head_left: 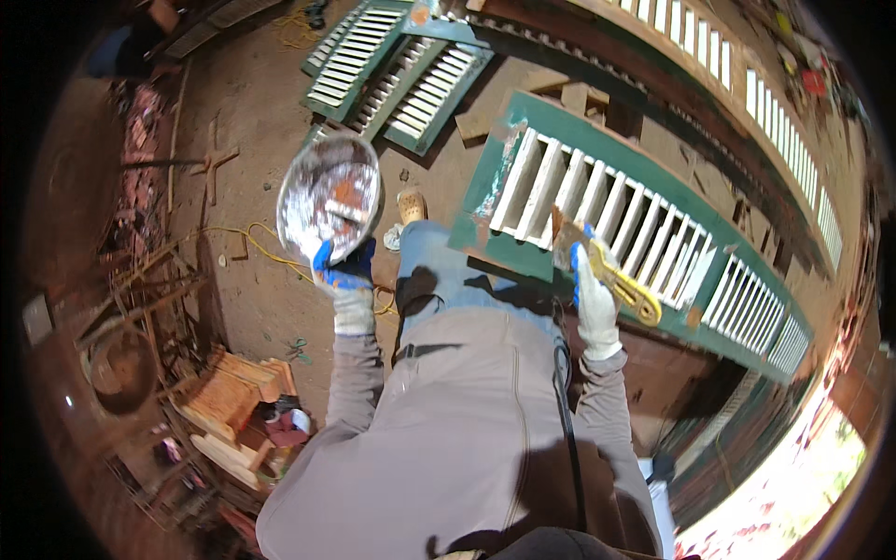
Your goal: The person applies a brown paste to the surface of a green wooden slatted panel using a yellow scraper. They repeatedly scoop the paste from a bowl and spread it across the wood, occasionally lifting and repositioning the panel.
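My left hand, in a white glove with blue-coated fingers, grips the near rim of a round metal bowl. Reddish-brown matter and a small pale block lie inside the bowl. In my right hand, gloved the same way, is a scraper with a yellow handle; its broad, rust-coloured blade points away from me. That blade is over or against the white slats of a green louvred shutter; whether it touches them I cannot tell. The shutter lies slanting across the right side.
More green shutters lie at the far side. A long wooden louvred frame runs along the far right. Yellow cord trails over the dirt floor. Wooden pieces are stacked at lower left, and a wooden cross-shaped stand is at left.
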The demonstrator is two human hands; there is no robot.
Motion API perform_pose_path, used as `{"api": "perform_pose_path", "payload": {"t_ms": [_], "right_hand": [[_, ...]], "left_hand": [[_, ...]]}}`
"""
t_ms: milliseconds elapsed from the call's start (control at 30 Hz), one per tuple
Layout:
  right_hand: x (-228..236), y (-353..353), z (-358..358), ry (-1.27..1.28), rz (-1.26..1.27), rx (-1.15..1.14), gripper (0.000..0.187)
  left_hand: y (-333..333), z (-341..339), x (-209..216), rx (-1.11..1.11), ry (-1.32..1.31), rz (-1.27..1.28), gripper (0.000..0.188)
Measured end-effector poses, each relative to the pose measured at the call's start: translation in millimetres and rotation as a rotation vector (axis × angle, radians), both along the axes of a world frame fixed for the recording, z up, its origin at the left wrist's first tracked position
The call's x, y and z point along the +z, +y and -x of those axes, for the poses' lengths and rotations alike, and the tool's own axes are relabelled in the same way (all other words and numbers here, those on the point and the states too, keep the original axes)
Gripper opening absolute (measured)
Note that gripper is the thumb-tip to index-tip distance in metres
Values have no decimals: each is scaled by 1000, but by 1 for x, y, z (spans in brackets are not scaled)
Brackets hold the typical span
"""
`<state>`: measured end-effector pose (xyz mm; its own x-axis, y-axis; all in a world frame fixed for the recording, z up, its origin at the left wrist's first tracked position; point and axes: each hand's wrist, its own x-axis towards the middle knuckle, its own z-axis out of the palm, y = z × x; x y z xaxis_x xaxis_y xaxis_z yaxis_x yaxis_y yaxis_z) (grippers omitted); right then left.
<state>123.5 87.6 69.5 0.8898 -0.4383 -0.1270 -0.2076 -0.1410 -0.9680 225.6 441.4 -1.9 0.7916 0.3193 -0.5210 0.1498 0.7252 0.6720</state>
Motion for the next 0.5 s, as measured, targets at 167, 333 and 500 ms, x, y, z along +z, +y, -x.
{"api": "perform_pose_path", "payload": {"t_ms": [167, 333, 500], "right_hand": [[-4, 76, -29, 145, -82, -245, 36], [4, 142, -53, 309, 568, -110, 28], [-14, 173, -50, 318, 808, -103, 32]], "left_hand": [[31, -114, 1, -265, -20, 8, 67], [72, -185, -7, -393, -57, -108, 36], [82, -214, -16, -519, -62, -131, 43]]}}
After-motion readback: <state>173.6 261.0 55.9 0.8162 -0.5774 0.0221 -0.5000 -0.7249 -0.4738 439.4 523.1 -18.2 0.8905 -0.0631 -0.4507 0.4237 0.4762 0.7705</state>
